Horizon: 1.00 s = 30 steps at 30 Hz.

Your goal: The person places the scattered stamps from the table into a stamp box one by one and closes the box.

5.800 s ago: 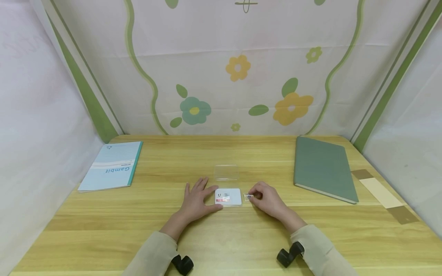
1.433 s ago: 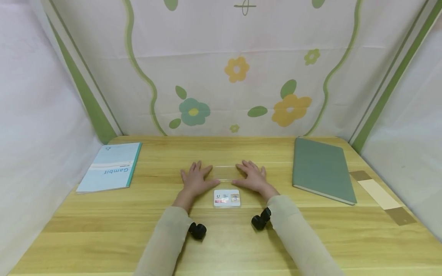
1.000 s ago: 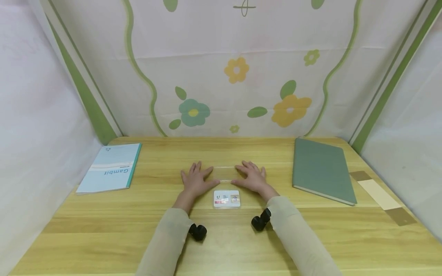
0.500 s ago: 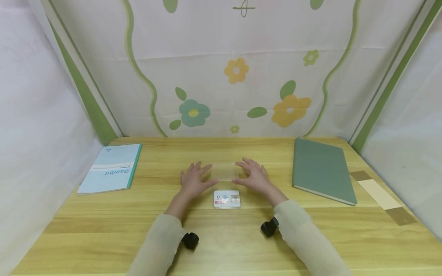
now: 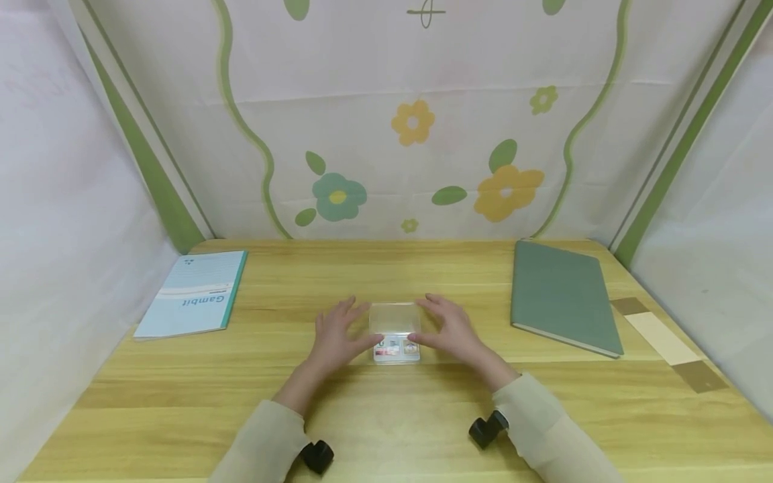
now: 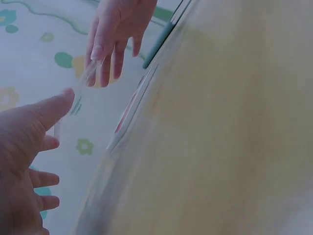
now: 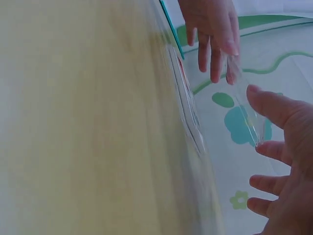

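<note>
A clear plastic lid (image 5: 394,318) is raised off the table, held by both hands at its two ends. My left hand (image 5: 335,339) pinches its left end between thumb and forefinger, other fingers spread. At the right end, my right hand (image 5: 454,337) holds the corners the same way. In the right wrist view the thin transparent lid (image 7: 248,120) hangs tilted above the table. Below and nearer lies a white card (image 5: 392,357) in a shallow clear case base, with a red-and-silver print and a small square picture piece at its right. The lid partly overlaps its far edge in the head view.
A light blue notebook (image 5: 192,295) lies at the table's left, a green notebook (image 5: 563,298) at the right. Beside the latter, a cream and brown strip (image 5: 661,339) runs along the table. White flowered curtains surround the wooden table (image 5: 386,422).
The picture piece from my right fingers now sits on the card. Both hands went to the clear lid, lifted it off the table and brought it nearer, over the card's far edge.
</note>
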Tool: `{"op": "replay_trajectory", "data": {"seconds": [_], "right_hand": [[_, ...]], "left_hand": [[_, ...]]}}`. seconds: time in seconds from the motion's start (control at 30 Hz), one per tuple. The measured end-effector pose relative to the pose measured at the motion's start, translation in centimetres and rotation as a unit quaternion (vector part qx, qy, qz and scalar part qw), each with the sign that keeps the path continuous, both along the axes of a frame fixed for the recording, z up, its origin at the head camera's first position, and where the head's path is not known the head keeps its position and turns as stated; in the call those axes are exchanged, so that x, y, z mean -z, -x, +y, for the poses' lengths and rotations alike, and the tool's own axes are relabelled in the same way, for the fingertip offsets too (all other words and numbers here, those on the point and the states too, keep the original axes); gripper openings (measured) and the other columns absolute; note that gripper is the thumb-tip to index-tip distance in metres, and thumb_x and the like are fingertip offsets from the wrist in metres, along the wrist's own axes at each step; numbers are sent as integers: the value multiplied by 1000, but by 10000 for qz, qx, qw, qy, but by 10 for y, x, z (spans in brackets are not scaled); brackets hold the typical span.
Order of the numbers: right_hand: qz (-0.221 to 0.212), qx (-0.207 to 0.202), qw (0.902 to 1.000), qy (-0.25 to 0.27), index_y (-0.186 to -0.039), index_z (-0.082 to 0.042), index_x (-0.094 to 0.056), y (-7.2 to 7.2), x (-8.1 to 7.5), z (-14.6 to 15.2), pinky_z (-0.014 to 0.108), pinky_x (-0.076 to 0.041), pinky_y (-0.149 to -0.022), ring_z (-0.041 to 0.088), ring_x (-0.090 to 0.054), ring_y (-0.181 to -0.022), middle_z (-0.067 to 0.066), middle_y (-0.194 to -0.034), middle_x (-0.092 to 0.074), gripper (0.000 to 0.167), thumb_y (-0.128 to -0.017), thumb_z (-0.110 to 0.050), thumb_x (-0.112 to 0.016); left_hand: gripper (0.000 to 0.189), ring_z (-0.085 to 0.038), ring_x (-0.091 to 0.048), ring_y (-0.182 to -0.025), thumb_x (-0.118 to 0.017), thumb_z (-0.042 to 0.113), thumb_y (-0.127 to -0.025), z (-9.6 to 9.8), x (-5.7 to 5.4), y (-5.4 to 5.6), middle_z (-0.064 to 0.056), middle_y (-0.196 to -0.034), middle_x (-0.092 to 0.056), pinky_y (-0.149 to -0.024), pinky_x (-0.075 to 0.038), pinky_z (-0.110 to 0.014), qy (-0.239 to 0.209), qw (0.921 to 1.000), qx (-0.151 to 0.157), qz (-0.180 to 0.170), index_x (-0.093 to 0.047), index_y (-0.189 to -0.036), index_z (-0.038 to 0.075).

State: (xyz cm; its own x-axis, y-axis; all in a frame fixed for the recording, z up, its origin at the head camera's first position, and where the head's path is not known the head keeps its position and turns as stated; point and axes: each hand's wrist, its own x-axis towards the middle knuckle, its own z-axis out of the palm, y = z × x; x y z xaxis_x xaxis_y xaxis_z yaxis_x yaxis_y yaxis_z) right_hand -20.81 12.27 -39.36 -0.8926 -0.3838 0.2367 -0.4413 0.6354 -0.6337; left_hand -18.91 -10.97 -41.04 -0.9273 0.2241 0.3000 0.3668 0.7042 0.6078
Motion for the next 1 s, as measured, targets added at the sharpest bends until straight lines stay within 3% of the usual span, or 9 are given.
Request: {"op": "replay_trajectory", "data": {"seconds": [0.1,0.4,0.67,1.0], "right_hand": [[45,-35,9999,84,-123,-7,-48,-6,5,1,57,-13,-92,37,-28,-119,18,-130,-35,68,-67,-37,-71],[-38,-7,10000,76,-120,-9,-51,-19,24,6,56,-11,-93,35,-31,-117,18,-128,-39,66,-66,-41,-71],[92,115,9996,-222,-118,-13,-53,-20,31,8,57,-3,-93,32,-31,-118,16,-127,-40,65,-64,-44,-71],[302,206,9977,-574,-117,-16,-55,-21,37,6,56,-2,-93,29,-31,-118,14,-127,-40,66,-62,-50,-70]], "left_hand": [[65,-36,-29,-118,-62,50,-72,2,3,-7,-18,-129,-36,-89,-4,-63,51,9999,1,129,-49,-123,13],[66,-35,-26,-121,-59,55,-71,5,14,-21,-17,-129,-37,-90,-5,-62,485,9988,-117,-9,-50,-122,13],[64,-38,-23,-121,-59,55,-71,6,17,-24,-18,-130,-36,-89,-3,-63,589,9982,-69,-86,-51,-121,17],[64,-37,-22,-122,-62,52,-70,6,16,-27,-18,-130,-36,-90,-3,-62,764,9969,-139,-149,-52,-120,14]]}}
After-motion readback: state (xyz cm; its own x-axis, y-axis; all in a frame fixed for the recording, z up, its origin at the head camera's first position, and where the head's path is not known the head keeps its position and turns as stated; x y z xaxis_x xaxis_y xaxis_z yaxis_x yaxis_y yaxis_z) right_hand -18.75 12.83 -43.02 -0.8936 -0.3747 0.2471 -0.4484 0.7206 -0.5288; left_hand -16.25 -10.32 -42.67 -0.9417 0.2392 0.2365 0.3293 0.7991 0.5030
